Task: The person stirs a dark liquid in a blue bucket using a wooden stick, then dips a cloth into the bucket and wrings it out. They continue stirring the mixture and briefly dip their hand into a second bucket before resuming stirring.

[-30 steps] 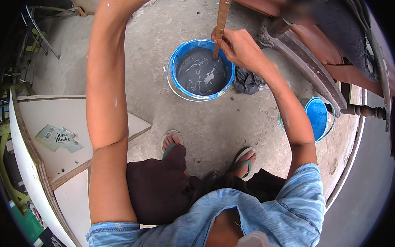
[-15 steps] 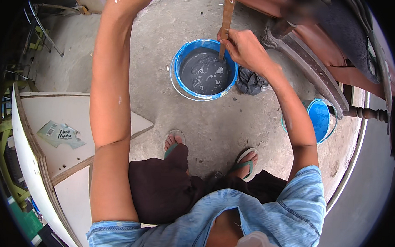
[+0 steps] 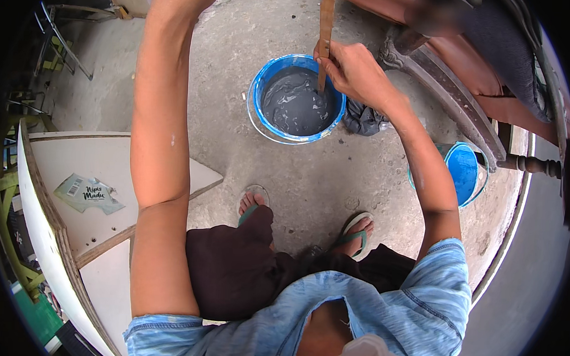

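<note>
A blue bucket (image 3: pixel 257 108) with a thin wire handle stands on the concrete floor in front of me. It holds dark grey paint (image 3: pixel 294 106) with lighter swirls on its surface. My right hand (image 3: pixel 354 70) is closed round a flat wooden stick (image 3: pixel 326 35) at the bucket's far right rim. The stick stands nearly upright, its lower end in the paint and its upper end cut off by the top edge. My left forearm (image 3: pixel 165 98) stretches up past the top edge, so the left hand itself is out of sight.
A crumpled black plastic bag (image 3: pixel 363 119) lies right of the bucket. Farther right are a smaller blue bucket (image 3: pixel 461 175) and carved wooden furniture (image 3: pixel 451 93). White boards (image 3: pixel 97 159) with a torn green wrapper (image 3: pixel 90 194) stand at left. My sandalled feet (image 3: pixel 355 234) are below the bucket.
The paint's pale streaks have swirled into different shapes. The stick's lower end has shifted slightly right and down in the picture, still in my right hand.
</note>
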Demonstrator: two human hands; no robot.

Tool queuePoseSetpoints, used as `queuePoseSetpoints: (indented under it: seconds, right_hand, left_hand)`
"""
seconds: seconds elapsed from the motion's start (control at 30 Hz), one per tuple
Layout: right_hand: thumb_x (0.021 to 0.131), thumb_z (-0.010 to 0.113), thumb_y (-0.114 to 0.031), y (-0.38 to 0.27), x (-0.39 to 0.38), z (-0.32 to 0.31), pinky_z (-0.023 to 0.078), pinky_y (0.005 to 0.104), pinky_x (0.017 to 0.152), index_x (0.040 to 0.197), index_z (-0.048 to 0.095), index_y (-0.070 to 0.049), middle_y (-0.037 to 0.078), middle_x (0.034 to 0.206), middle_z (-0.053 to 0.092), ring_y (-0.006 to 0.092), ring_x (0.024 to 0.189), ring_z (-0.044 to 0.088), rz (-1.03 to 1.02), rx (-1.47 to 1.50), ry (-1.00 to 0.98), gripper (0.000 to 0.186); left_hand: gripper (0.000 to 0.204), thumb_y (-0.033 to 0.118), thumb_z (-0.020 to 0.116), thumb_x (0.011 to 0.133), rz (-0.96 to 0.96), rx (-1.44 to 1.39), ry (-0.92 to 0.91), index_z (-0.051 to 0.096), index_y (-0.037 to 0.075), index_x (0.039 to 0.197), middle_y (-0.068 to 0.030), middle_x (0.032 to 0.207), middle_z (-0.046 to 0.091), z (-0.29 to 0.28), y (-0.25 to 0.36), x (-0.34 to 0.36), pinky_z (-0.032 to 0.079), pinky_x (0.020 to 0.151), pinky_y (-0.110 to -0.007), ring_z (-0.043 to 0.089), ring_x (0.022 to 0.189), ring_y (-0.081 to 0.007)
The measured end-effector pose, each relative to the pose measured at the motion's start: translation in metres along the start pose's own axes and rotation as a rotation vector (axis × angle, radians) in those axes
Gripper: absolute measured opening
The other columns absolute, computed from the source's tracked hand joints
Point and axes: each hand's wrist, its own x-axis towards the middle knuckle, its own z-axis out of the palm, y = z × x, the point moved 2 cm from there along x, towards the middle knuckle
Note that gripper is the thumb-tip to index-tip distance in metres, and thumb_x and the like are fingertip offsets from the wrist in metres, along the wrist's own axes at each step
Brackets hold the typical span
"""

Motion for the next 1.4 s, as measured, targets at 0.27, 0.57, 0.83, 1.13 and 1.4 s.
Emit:
queuePoseSetpoints:
  seconds: [0.27,0.57,0.83,1.13,1.4]
  right_hand:
    - [0.096,0.062,-0.008,0.002,0.003,0.043,0.052,0.0383,0.063,0.11,0.067,0.0,0.017,0.084,0.072,0.0224,0.07,0.069,-0.187,0.228,0.076,0.016]
    - [0.092,0.063,-0.004,0.0,-0.003,0.014,0.052,0.0445,0.063,0.1,0.067,0.005,0.023,0.072,0.067,0.0381,0.067,0.068,-0.119,0.017,-0.003,0.013]
    - [0.096,0.065,-0.01,0.001,0.008,0.038,0.047,0.034,0.056,0.108,0.067,0.001,0.016,0.076,0.068,0.0205,0.059,0.062,-0.228,0.153,0.13,0.017]
    - [0.096,0.063,-0.007,-0.007,-0.005,0.026,0.051,0.0369,0.06,0.104,0.067,-0.001,0.017,0.074,0.069,0.0249,0.063,0.068,-0.165,0.129,-0.072,0.012]
    - [0.096,0.064,-0.009,0.01,0.009,0.022,0.05,0.0369,0.06,0.107,0.068,-0.001,0.018,0.076,0.068,0.0239,0.061,0.064,-0.107,0.097,0.13,0.014]
  left_hand:
    - [0.019,0.02,0.067,0.098,0.062,-0.164,-0.341,0.068,0.002,0.105,-0.0011,0.091,0.071,0.034,0.014,-0.002,0.054,0.073,-0.023,0.065,0.081,-0.0064]
    - [0.013,0.011,0.053,0.099,-0.057,-0.133,-0.137,0.062,0.004,0.093,-0.0055,0.088,0.07,-0.007,0.007,-0.01,0.052,0.07,-0.017,0.067,0.078,-0.0068]
    - [0.016,0.02,0.063,0.1,0.086,-0.088,-0.296,0.064,0.003,0.101,0.0007,0.087,0.068,0.029,0.014,-0.002,0.054,0.07,-0.023,0.064,0.079,-0.0052]
    - [0.014,0.017,0.058,0.098,-0.062,-0.106,-0.113,0.062,0.004,0.094,-0.0012,0.081,0.067,-0.009,0.002,-0.007,0.051,0.063,-0.017,0.063,0.07,-0.0035]
    - [0.013,0.017,0.062,0.1,0.064,-0.147,-0.21,0.064,0.005,0.098,-0.0018,0.085,0.069,0.018,0.01,-0.006,0.055,0.067,-0.019,0.066,0.074,-0.0049]
